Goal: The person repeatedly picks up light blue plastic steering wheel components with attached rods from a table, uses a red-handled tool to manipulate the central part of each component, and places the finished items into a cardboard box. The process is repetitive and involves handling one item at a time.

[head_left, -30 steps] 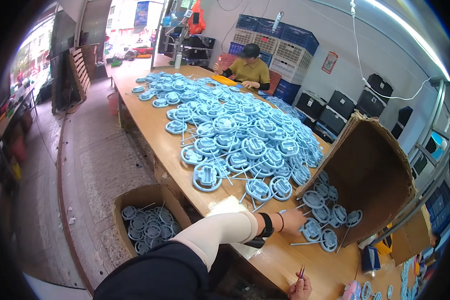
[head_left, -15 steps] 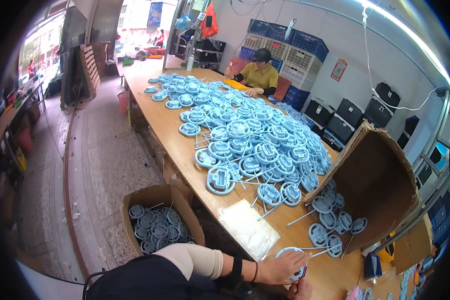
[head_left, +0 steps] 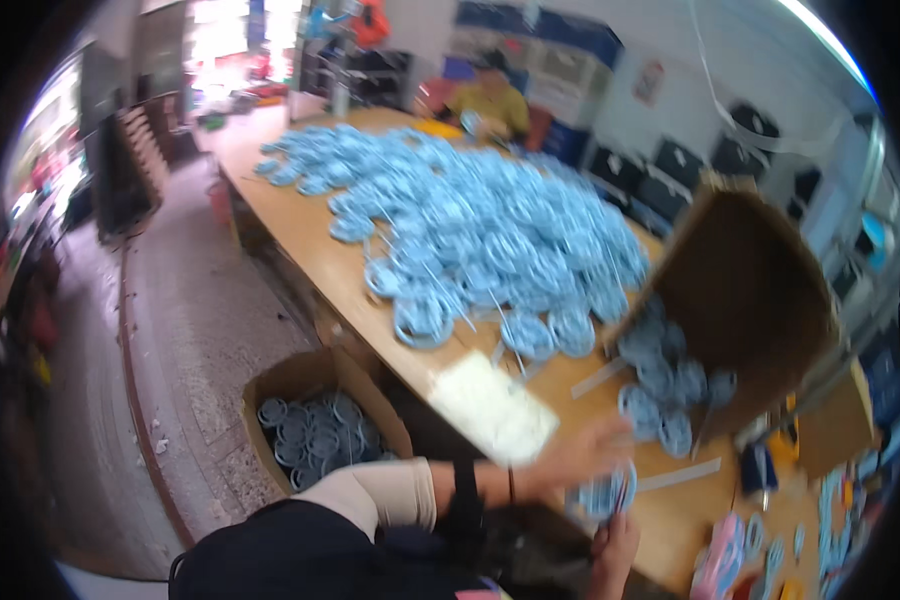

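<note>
Head view, and motion blur softens most of what I can make out from my remote seat. The left hand (head_left: 570, 458), on the arm with the beige sleeve, is above a light-blue wheel-shaped part (head_left: 600, 495) near the table's front edge, its fingers looking stretched out; I cannot tell whether they touch the rim. The right hand (head_left: 617, 543) is at the part's lower side with its fingers curled, though smear hides what they pinch. A pale rod (head_left: 680, 475) runs rightward from beside the part over the bare wooden table (head_left: 682, 522).

Beyond the hands I have a white sheet (head_left: 492, 405) on the tabletop, then a broad heap of similar parts (head_left: 490, 220). More parts (head_left: 655, 375) lie at the mouth of a tipped carton (head_left: 745, 290) on the right, and others fill an upright carton (head_left: 380, 400) down on the left.

I judge the step in hand to be work on this single wheel, done between both hands. To my eye, the next move calls for a sure hold on its rim with the left fingers, keeping the rod clear, while the right ones stay close.
</note>
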The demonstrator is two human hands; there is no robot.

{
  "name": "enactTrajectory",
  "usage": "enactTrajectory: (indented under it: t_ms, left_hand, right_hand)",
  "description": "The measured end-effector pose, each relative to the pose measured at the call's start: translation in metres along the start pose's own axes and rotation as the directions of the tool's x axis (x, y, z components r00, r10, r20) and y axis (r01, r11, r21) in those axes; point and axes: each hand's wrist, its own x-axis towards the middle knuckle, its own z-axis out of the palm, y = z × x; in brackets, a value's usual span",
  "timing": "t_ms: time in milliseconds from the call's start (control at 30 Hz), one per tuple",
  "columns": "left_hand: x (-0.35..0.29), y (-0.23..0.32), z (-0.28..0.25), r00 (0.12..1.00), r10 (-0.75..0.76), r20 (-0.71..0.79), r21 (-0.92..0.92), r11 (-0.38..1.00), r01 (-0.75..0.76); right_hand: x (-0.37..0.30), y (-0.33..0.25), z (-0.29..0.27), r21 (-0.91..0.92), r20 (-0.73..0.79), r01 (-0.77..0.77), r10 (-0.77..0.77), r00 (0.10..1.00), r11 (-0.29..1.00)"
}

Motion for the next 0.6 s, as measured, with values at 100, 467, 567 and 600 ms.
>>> enactTrajectory:
  t_ms: [100,467,567,600]
  left_hand:
    - [0.038,0.011,-0.039,0.868,-0.496,0.032,-0.468,0.76,0.451]
    - [0.031,0.019,-0.043,0.658,-0.666,0.351,0.199,0.74,0.643]
    - [0.04,0.004,-0.053,0.729,-0.676,0.11,-0.033,0.73,0.682]
    - [0.044,0.002,-0.057,0.743,-0.667,0.062,-0.103,0.736,0.669]
  right_hand:
    - [-0.006,-0.026,0.026,-0.134,0.035,0.048,-0.044,0.998,0.99]
    - [-0.005,-0.037,0.031,-0.062,-0.111,0.1,-0.106,0.988,0.993]
    - [-0.024,-0.049,0.045,-0.08,-0.007,0.164,-0.165,0.986,0.983]
    - [-0.034,-0.053,0.053,-0.081,0.202,0.157,-0.138,0.97,0.984]
